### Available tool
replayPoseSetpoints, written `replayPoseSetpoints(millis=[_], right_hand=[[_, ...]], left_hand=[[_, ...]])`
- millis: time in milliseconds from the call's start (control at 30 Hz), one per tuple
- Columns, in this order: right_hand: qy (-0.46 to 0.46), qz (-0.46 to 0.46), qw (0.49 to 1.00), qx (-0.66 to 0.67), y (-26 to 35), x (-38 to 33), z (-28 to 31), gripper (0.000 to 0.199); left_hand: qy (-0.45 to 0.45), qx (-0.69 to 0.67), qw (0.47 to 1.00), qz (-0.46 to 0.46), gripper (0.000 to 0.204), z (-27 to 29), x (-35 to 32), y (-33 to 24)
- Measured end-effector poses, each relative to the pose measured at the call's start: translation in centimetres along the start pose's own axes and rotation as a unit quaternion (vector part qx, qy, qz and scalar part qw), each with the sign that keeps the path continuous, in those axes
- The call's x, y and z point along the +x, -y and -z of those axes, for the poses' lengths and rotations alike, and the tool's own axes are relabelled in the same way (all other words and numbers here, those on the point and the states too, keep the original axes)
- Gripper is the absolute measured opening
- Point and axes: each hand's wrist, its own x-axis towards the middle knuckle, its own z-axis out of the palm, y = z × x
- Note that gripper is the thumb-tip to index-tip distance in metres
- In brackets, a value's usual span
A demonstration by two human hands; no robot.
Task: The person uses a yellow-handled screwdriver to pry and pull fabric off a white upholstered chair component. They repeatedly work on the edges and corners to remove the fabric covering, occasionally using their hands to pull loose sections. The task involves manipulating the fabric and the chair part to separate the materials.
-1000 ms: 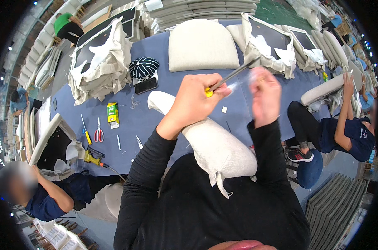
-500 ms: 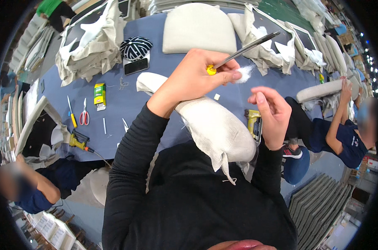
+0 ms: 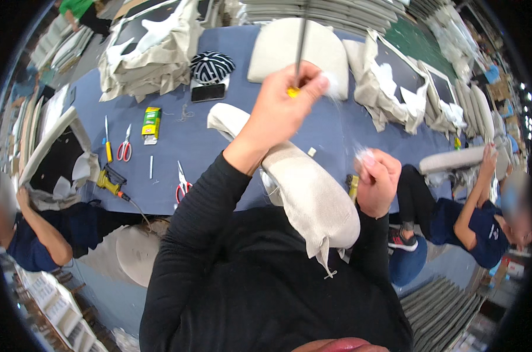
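My left hand [image 3: 283, 108] is closed round a yellow-handled tool [image 3: 301, 44] whose long metal shaft points up and away. Between its thumb and forefinger it also pinches a tuft of white fibre stuffing [image 3: 336, 86]. My right hand [image 3: 379, 182] is closed in a pinch on another wisp of white fibre [image 3: 362, 154]. Thin strands trail between the two hands. Under my left wrist a curved beige fabric-covered cushion piece [image 3: 313, 193] lies across the table's near edge, its loose corner hanging toward me.
On the blue table [image 3: 219, 141] lie red-handled scissors [image 3: 124, 151], a second pair [image 3: 182, 186], a screwdriver [image 3: 108, 144], a green-yellow box [image 3: 151, 125], a phone [image 3: 208, 92] and a cap [image 3: 212, 67]. A stapler [image 3: 353, 185] is partly behind my right hand. Co-workers sit on both sides.
My right hand has closed on a wisp of fibre and moved slightly down. The tool in my left hand has swung from pointing right to nearly upright.
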Motion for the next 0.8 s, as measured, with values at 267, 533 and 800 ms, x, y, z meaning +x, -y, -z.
replayPoseSetpoints(millis=[267, 533, 800], right_hand=[[0.134, -0.063, 0.913, -0.379, -3.7, -1.6, 4.7, 0.045], [0.190, 0.279, 0.929, -0.153, 1.9, -0.5, -1.0, 0.075], [0.198, 0.183, 0.918, -0.291, 5.7, -0.6, -5.8, 0.075]], left_hand=[[-0.011, 0.216, 0.935, -0.281, 0.020, 0.3, 1.0, 1.9], [-0.136, 0.370, 0.790, -0.470, 0.008, -1.0, -0.5, 0.5], [-0.216, 0.366, 0.821, -0.382, 0.010, 3.3, -3.8, -1.4]])
